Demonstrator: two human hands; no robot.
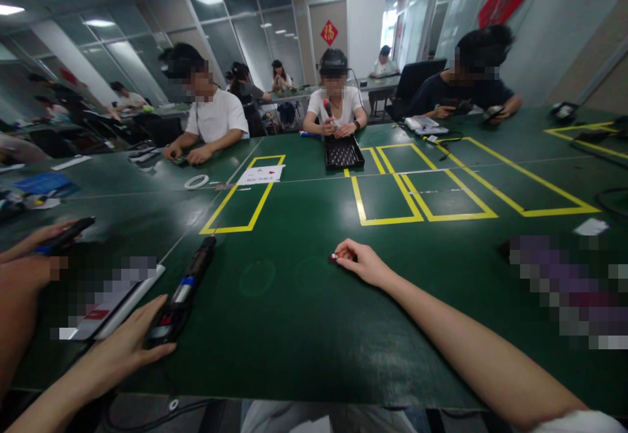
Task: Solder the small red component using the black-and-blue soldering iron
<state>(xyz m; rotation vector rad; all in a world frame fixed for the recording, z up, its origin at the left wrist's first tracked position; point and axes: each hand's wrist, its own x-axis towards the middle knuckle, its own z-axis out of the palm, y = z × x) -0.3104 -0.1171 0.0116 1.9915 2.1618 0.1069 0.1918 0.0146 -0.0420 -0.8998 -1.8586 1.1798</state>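
Note:
My left hand (130, 338) is at the near end of a black pen-shaped tool (186, 282) with a blue band. Its fingers and thumb are stretched apart on either side of the tool, which slants away over the green table (275, 348). My right hand (362, 261) is closed in a pinch, low over the table right of the middle. A small red and white piece (334, 258) shows at its fingertips, too small to name.
Yellow tape outlines (387, 222) mark the table beyond my hands. A grey-white flat object (130, 302), partly blurred out, lies left of the tool. Another person's hand (46, 233) holds a dark tool at far left. Across the table a person handles a black tray (345, 165).

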